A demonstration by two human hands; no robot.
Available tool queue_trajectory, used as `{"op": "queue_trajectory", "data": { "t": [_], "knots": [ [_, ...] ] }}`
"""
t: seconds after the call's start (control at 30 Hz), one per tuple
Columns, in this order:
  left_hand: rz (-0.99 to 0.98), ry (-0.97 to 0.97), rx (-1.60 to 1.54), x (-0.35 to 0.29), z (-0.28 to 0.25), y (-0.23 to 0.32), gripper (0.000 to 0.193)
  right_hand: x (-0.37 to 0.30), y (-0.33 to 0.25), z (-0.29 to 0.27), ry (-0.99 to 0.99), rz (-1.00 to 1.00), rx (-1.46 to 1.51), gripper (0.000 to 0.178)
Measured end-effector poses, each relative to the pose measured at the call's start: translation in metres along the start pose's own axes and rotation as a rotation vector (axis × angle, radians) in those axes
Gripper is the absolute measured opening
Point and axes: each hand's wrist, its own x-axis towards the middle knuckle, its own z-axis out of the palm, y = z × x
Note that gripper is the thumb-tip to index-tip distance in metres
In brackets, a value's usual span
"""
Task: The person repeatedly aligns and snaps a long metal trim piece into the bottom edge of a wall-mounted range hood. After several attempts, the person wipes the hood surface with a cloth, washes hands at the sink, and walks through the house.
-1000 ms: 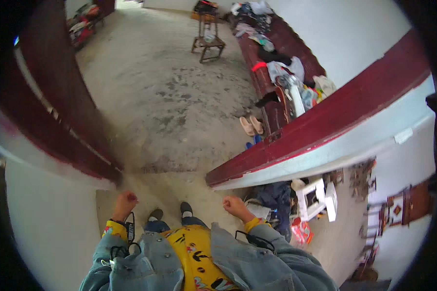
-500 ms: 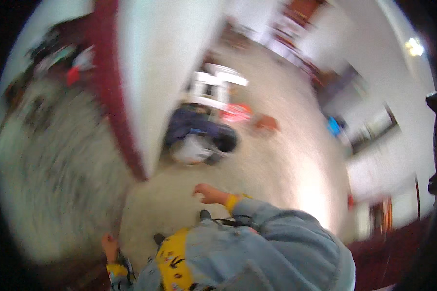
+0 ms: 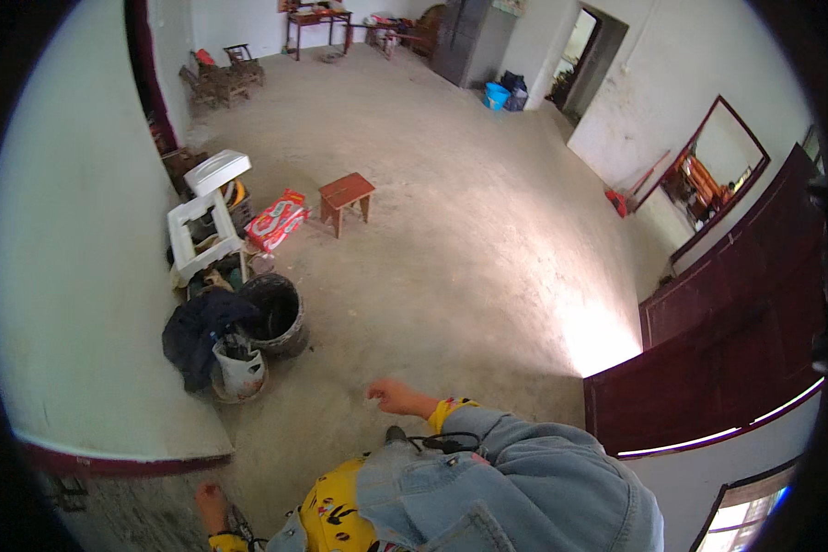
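My right hand [image 3: 397, 397] hangs in front of my denim jacket, over the concrete floor [image 3: 460, 294]. Its fingers are loosely curled with a gap at the tips, and nothing shows in them. Low on the left, beside the wall's end, is my left hand [image 3: 212, 506]; its fingers are mostly hidden from above. Neither hand touches anything that I can see. Nearest to my hands, by the left wall, stand a white container [image 3: 241, 375] and a black bucket [image 3: 290, 342], with dark cloth [image 3: 193, 336] lying against them.
Beyond the buckets are a white foam box [image 3: 182, 244], a red-and-white package [image 3: 278, 219] and a small wooden stool [image 3: 346, 191]. A dark red door [image 3: 708, 313] stands on the right, near a leaning mirror [image 3: 731, 152]. A blue bucket [image 3: 496, 97] sits at the back.
The view has swung right and steadied from a blur. The buckets and stool now appear further left, and the wall's end has shifted left. Both hands stay apart from the things.
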Motion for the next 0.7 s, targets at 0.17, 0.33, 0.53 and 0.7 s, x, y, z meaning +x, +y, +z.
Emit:
{"op": "queue_trajectory", "data": {
  "t": [0.17,0.33,0.53,0.7],
  "knots": [
    [0.158,-0.187,-0.104,0.073,0.091,0.193,0.013,-0.009,0.07,-0.149,0.29,0.193,0.139,0.008],
    [0.3,-0.35,-0.134,0.154,0.185,0.315,0.013,0.023,0.115,-0.281,0.582,0.144,0.02,0.014],
    [0.301,-0.509,-0.234,0.301,0.333,0.436,0.011,0.094,0.187,-0.419,0.749,-0.013,-0.119,0.013],
    [0.568,-0.593,-0.148,0.422,0.463,0.609,0.007,0.14,0.207,-0.545,0.765,0.284,-0.108,0.031]
  ]
}}
